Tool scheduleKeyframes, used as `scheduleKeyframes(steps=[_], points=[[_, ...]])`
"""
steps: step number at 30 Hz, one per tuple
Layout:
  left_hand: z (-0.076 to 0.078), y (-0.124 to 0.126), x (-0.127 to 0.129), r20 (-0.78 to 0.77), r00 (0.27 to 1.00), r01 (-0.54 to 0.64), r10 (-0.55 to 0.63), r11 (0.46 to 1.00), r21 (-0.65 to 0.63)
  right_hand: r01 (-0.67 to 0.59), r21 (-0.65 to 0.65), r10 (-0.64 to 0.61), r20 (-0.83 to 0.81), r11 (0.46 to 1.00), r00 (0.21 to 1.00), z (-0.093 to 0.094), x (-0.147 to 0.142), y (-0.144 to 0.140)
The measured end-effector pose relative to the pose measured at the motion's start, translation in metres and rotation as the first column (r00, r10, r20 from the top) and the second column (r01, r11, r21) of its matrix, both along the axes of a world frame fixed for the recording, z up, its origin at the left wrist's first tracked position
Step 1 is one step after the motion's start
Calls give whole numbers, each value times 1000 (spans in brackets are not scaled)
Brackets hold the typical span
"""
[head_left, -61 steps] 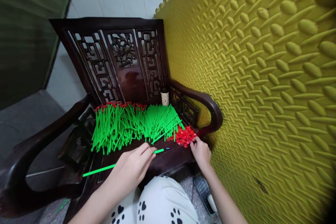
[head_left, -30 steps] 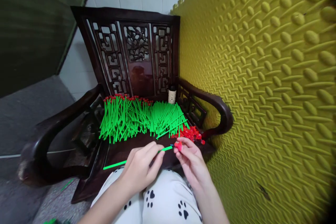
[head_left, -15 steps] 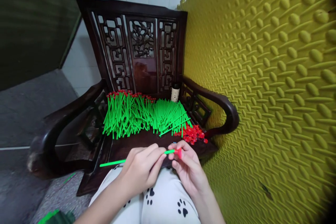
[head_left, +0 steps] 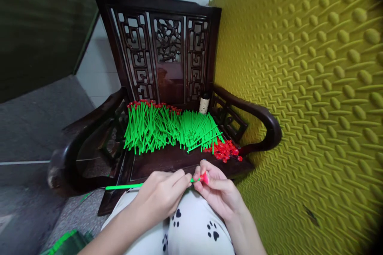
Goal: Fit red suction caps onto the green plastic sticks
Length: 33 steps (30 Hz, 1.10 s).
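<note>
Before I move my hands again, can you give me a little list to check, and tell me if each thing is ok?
1. Left hand gripping the green stick: ok.
2. Right hand holding the red piece in its fingers: ok.
3. Red piece pushed all the way onto the stick: cannot tell, fingers cover part of the join.
4. Loose sticks beside the red heap all lying the same way: not ok, one near the front slants across others.
5. Small canister by the chair back standing up: ok.
</note>
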<state>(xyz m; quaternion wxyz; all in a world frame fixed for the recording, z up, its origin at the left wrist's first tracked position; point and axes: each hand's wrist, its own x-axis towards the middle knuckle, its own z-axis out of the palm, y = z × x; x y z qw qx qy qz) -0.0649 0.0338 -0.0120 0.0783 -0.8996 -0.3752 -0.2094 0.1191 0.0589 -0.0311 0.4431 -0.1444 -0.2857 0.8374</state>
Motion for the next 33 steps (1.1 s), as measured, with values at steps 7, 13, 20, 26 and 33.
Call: scheduleKeyframes(steps=[7,13,20,26,33], points=[[-1,-3,-4,-19,1000,-18,19,998,55,17,-17,-17,2,1000,1000,-2,-11,-2],[-5,-3,-11,-36,997,-60,61,998,32,4,-71,-4,-1,997,1000,-4,-17,-1],[4,-1,-12,69,992,-97,102,993,-68,5,-71,-10,-65,997,998,-8,-27,6],[12,-7,-45,149,948,-264,281,956,-126,281,-246,-329,-182,928,927,-20,-7,25],[-18,-10,-94,255,901,-334,352,936,-113,503,-109,-479,192,857,857,-18,6,37]])
